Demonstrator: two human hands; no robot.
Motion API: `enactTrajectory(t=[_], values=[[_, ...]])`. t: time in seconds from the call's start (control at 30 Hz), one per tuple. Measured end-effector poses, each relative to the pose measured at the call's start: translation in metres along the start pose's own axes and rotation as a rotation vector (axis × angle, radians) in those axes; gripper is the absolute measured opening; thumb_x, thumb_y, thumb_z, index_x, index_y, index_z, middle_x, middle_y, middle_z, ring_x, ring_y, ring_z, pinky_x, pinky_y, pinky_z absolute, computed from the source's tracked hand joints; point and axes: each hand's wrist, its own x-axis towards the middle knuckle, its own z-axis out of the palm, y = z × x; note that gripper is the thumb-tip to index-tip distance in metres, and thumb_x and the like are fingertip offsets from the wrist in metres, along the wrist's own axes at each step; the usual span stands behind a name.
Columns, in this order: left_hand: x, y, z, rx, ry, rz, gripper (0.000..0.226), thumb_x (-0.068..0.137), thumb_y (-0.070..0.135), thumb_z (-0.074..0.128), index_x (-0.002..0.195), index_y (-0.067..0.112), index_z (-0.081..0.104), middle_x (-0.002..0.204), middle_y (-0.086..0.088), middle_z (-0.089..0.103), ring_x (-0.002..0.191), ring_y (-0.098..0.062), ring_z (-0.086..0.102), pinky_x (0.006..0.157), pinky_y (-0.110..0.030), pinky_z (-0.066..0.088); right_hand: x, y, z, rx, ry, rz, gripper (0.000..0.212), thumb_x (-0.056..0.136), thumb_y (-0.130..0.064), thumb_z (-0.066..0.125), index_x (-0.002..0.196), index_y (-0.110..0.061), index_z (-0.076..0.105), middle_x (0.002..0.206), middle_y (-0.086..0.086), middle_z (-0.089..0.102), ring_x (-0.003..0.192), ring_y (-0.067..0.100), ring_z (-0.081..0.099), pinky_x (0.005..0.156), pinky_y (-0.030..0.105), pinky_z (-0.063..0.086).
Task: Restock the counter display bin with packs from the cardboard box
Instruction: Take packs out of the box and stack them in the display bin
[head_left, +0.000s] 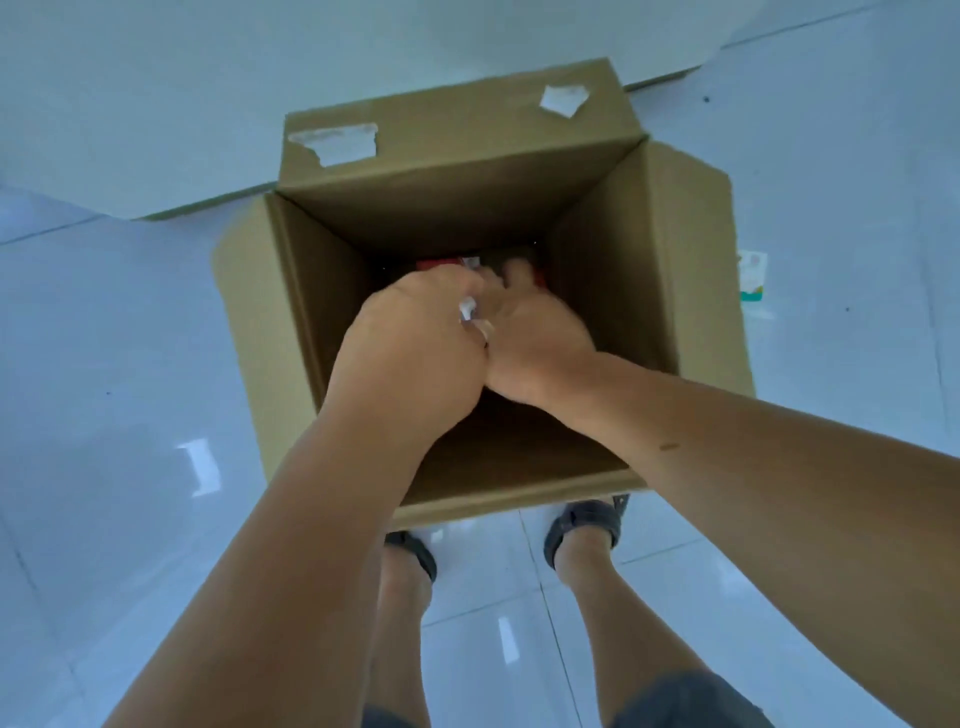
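- Lowest in the frame, two feet in sandals stood on the glossy tile floor, just against the near wall of the box.
- Both forearms ran up from the bottom corners and down into the open box at centre frame.
- The left hand was curled into a fist. A scrap of clear, crinkled wrapper stuck out at its thumb side, so it appeared to be grasping that.
- The right hand pressed against the left, fingers pointing down toward the bottom. Blur hid whether it held anything, so I cannot tell.
- Just beyond the knuckles, deep on the box bottom, red packs showed only as a sliver.
- The packs looked light, film-wrapped and likely slippery. Taking one by its body across the sides should hold better than pinching loose film, which could tear or slip.
- Farther up, the far flap lay open, with torn tape stuck on it.
- No display bin was in view.
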Motion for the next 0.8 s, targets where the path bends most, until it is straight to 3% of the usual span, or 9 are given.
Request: enactTrajectory(t=[0.17,0.27,0.33,0.43,0.53,0.63,0.8], values=[[-0.049,0.022,-0.035,-0.005,0.069,0.045,0.053,0.09,0.013,0.059,0.137,0.036,0.048,0.13,0.009,0.058,0.109,-0.014,0.057,0.08,-0.025,0.042,-0.057,-0.02,-0.077,0.134,0.138,0.054,0.056,0.085,-0.039,0.068,0.131,-0.023,0.039,0.126,0.008,0.044,0.095,0.023,0.06,0.07,0.027,0.048],[-0.081,0.045,-0.065,-0.012,0.046,0.077,0.053,0.086,0.009,0.059,0.129,0.037,0.051,0.113,0.012,0.06,0.099,-0.014,0.06,0.074,-0.028,0.048,-0.089,-0.041,-0.125,0.22,0.22,0.066,0.053,0.085,-0.042,0.067,0.127,-0.023,0.042,0.12,0.006,0.048,0.095,0.019,0.055,0.072,0.02,0.041],[-0.105,0.061,-0.09,-0.046,0.056,0.106,0.051,0.083,0.011,0.06,0.124,0.04,0.054,0.099,0.016,0.057,0.093,-0.012,0.06,0.07,-0.027,0.048,-0.109,-0.057,-0.156,0.275,0.299,0.065,0.044,0.086,-0.041,0.065,0.119,-0.019,0.046,0.109,0.004,0.052,0.088,0.014,0.048,0.065,0.008,0.035],[-0.141,0.083,-0.128,-0.123,0.106,0.161,0.037,0.081,0.024,0.063,0.113,0.039,0.058,0.096,0.016,0.064,0.09,-0.012,0.063,0.074,-0.034,0.054,-0.138,-0.085,-0.207,0.339,0.419,0.053,0.036,0.09,-0.037,0.061,0.115,-0.014,0.051,0.099,0.001,0.054,0.085,0.01,0.04,0.068,-0.002,0.03],[-0.18,0.107,-0.169,-0.237,0.148,0.211,0.029,0.077,0.036,0.063,0.106,0.04,0.061,0.094,0.012,0.069,0.088,-0.012,0.066,0.078,-0.04,0.055,-0.167,-0.116,-0.259,0.433,0.457,0.064,0.038,0.092,-0.046,0.058,0.117,-0.019,0.051,0.105,-0.001,0.057,0.087,0.011,0.05,0.065,0.011,0.038],[-0.22,0.131,-0.212,-0.22,0.202,0.267,0.026,0.082,0.035,0.062,0.108,0.04,0.062,0.096,0.013,0.069,0.089,-0.012,0.064,0.08,-0.039,0.054,-0.198,-0.147,-0.308,0.506,0.51,0.054,0.039,0.093,-0.05,0.053,0.115,-0.018,0.053,0.102,0.0,0.063,0.092,0.018,0.059,0.077,0.035,0.051],[-0.28,0.155,-0.283,-0.227,0.238,0.276,0.027,0.087,0.029,0.065,0.113,0.035,0.063,0.105,0.008,0.069,0.093,-0.014,0.063,0.07,-0.027,0.051,-0.254,-0.184,-0.374,0.504,0.556,0.019,0.038,0.099,-0.054,0.036,0.106,-0.024,0.059,0.094,-0.006,0.064,0.085,0.006,0.059,0.072,0.023,0.048]])
